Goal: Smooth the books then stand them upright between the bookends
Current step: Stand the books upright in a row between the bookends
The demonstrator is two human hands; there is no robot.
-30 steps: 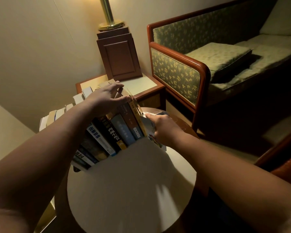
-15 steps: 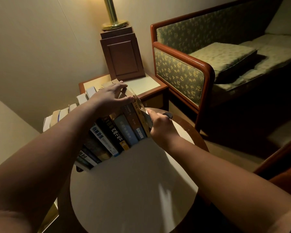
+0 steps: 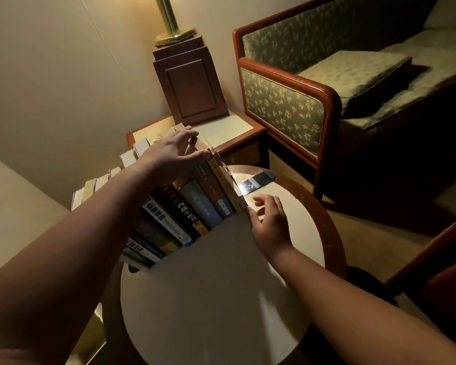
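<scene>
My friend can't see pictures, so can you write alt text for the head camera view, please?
A person's left hand grips the top of a row of standing books with coloured spines on a round cream-topped wooden table, while the open right hand hovers beside the row's right end. A green patterned sofa stands behind.

Our left arm reaches forward, left hand clasping the books at their tops between thumb and fingers; our right hand hovers lower, fingers loosely spread.
</scene>
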